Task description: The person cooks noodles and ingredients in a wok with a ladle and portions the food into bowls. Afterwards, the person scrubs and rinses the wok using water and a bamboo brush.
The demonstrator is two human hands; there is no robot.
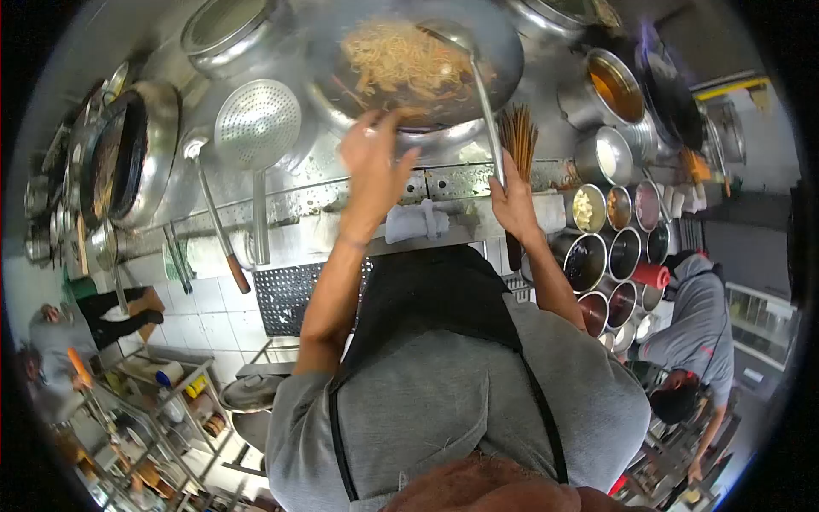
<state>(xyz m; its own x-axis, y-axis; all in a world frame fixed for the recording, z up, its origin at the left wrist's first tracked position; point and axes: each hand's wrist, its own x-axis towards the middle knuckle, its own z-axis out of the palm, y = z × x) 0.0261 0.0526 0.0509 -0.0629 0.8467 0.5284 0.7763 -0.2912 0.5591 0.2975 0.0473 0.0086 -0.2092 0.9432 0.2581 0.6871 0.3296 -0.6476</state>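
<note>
my left hand [373, 166]: fingers loosely parted near the wok [508, 68] rim, blurred, seemingly empty | my right hand [514, 205]: wrapped round the ladle [484, 94], its length probably sparing me heat | noodles [401, 60]: in the wok, beside the ladle's bowl | filled pots [577, 101]: rightward, presumably for quick reach

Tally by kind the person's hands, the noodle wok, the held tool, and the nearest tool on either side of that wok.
Bare left hand and bare right hand: 2
Dark round metal wok of yellowish noodles: 1
Long silvery metal ladle: 1
Round perforated metal skimmer: 1
Brown thin-stick bundle: 1
Total: 6
</note>
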